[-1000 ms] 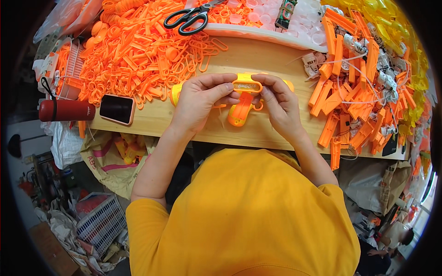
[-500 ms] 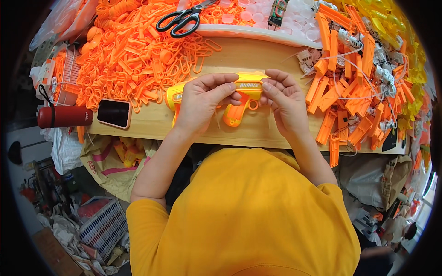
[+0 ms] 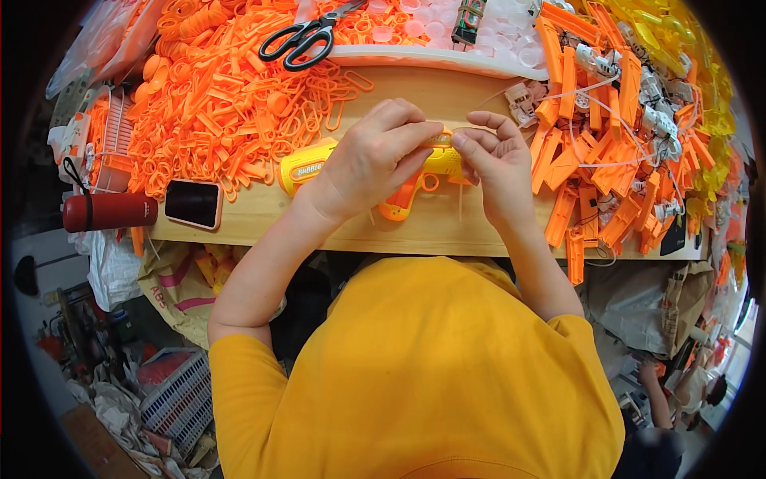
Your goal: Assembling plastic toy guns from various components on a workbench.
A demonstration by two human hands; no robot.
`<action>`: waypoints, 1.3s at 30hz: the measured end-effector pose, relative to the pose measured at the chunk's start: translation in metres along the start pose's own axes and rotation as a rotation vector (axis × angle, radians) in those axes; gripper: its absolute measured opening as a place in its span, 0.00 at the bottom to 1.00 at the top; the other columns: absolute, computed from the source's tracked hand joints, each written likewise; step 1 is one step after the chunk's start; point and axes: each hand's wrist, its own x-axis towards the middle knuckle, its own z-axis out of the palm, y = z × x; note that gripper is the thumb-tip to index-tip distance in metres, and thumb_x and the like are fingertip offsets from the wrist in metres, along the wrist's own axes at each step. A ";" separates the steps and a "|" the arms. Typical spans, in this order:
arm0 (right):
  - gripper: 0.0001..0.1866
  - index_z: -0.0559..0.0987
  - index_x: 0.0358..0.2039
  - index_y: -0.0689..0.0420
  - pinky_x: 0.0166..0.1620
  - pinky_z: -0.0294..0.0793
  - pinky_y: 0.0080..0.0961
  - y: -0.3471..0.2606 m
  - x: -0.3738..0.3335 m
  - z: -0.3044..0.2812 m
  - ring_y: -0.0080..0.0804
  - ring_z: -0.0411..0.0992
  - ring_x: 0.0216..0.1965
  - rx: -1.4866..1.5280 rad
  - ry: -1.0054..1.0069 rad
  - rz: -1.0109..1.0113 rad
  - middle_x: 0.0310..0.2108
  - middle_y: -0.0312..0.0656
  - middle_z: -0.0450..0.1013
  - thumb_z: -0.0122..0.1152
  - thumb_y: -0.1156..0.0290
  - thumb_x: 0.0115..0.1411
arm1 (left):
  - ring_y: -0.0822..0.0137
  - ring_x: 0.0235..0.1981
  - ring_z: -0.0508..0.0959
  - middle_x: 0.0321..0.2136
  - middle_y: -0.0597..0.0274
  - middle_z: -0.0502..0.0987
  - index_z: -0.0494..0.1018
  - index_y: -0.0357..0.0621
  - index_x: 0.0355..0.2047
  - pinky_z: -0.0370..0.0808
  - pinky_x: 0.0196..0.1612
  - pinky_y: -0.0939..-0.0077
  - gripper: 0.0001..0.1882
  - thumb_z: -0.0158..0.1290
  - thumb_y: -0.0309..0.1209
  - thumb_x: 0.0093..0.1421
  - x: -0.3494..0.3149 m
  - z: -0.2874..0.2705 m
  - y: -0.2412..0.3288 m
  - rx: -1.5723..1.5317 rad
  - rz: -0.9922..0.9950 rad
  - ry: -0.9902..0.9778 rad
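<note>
A yellow and orange toy bubble gun [image 3: 444,163] lies on the table in front of me, its orange handle toward me and partly covered by my left hand. Over its top edge, my left hand [image 3: 375,156] has thumb and forefinger pinched together. My right hand [image 3: 499,160] meets it from the other side, thumb against forefinger, the other fingers loosely curled. Whatever the two pinches hold is too small and covered to make out. Beside my left wrist rests a second yellow toy gun [image 3: 307,165], partly hidden by that hand.
Orange plastic parts [image 3: 215,104] are heaped at left, with black-handled scissors [image 3: 307,40] behind. Orange housings with wired white units [image 3: 614,144] pile up at right. A white tray [image 3: 431,57] of clear caps stands at the back. A phone [image 3: 193,204] and red flask [image 3: 108,212] lie left.
My left hand has shifted right and turned, its back now covering more of the gun. The fingertips of both hands have come closer together. The whole view has shifted slightly.
</note>
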 end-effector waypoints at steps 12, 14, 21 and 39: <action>0.14 0.75 0.44 0.58 0.59 0.59 0.37 0.034 0.011 -0.034 0.45 0.63 0.55 -0.946 -0.155 -0.664 0.48 0.43 0.71 0.55 0.78 0.56 | 0.57 0.32 0.73 0.29 0.56 0.71 0.76 0.37 0.31 0.72 0.35 0.68 0.09 0.57 0.21 0.48 -0.007 0.014 -0.006 0.056 -0.057 -0.153; 0.13 0.76 0.44 0.58 0.59 0.59 0.37 0.035 0.013 -0.037 0.44 0.63 0.55 -0.943 -0.155 -0.667 0.47 0.43 0.71 0.54 0.77 0.56 | 0.57 0.32 0.73 0.28 0.55 0.71 0.76 0.37 0.31 0.72 0.36 0.67 0.08 0.57 0.21 0.48 -0.005 0.016 -0.002 0.053 -0.117 -0.158; 0.10 0.76 0.36 0.58 0.53 0.63 0.32 0.042 0.008 -0.031 0.37 0.66 0.49 -0.885 0.033 -0.703 0.40 0.40 0.73 0.64 0.75 0.51 | 0.55 0.34 0.72 0.29 0.54 0.70 0.77 0.38 0.31 0.71 0.39 0.65 0.08 0.56 0.23 0.48 -0.004 0.024 0.006 0.062 -0.157 -0.180; 0.12 0.76 0.36 0.58 0.49 0.64 0.31 0.043 0.007 -0.033 0.37 0.66 0.45 -0.923 0.037 -0.763 0.39 0.42 0.73 0.65 0.75 0.50 | 0.73 0.40 0.74 0.38 0.61 0.76 0.72 0.38 0.46 0.72 0.44 0.78 0.23 0.62 0.23 0.48 0.034 0.008 -0.055 -0.536 -0.854 -0.814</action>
